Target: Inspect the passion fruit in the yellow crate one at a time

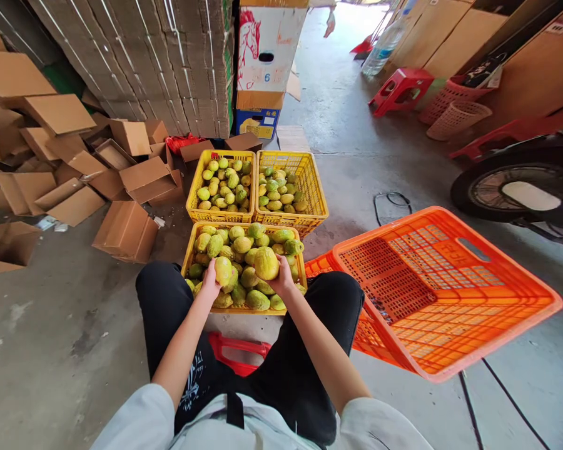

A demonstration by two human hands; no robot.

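Note:
My left hand (209,284) is closed around the side of a yellow-green guava (223,271). In my right hand (284,279) sits a larger, ribbed yellow guava (266,263), gripped from its right side. Both fruits are held apart, just above a yellow crate (186,253) heaped with green and yellow guavas (257,300), which stands between my knees. Fingers on the far side of each fruit are mostly hidden.
Beyond stand two more yellow crates, the left one (191,194) well filled with guavas, the right one (319,187) partly filled. An orange crate (478,300) tilts at my right. Cardboard boxes (126,231) litter the left floor; a motorbike wheel (492,184) is at right.

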